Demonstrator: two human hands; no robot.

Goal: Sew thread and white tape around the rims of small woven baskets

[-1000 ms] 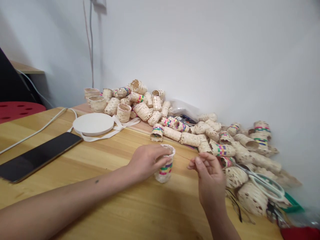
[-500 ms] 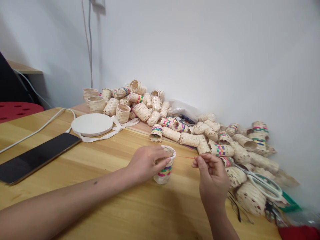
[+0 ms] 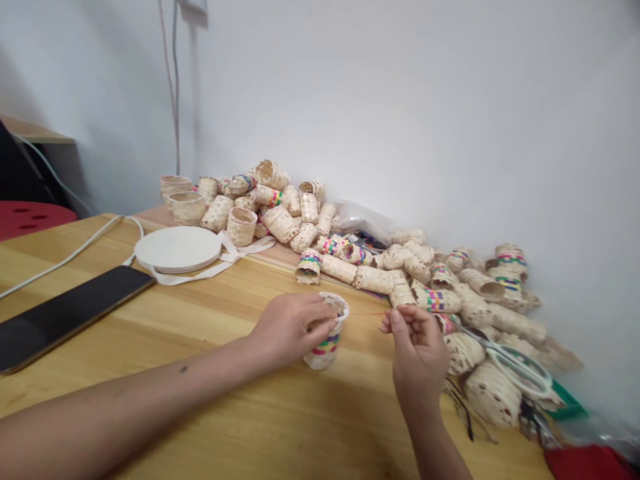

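My left hand (image 3: 293,330) grips a small woven bamboo cup (image 3: 326,340) from the side, its fingers curled over the rim. The cup has a band of pink, green and blue stripes and stands near or on the wooden tabletop. My right hand (image 3: 415,343) is to the right of the cup, with thumb and fingers pinched on a thin orange strand (image 3: 370,313). The strand runs across the gap towards the cup's rim. Where it meets the cup is hidden by my left fingers.
Behind my hands, a large heap of woven bamboo cups and tubes (image 3: 310,220) lines the wall. White-handled scissors (image 3: 515,367) lie on the heap at right. A white disc (image 3: 177,249), white ribbon (image 3: 200,270) and a dark tablet or phone (image 3: 65,317) lie at left.
The orange strand shows more plainly than one second ago, and my right hand has shifted slightly towards the cup. The whole scene has drifted left in view as my head turned.
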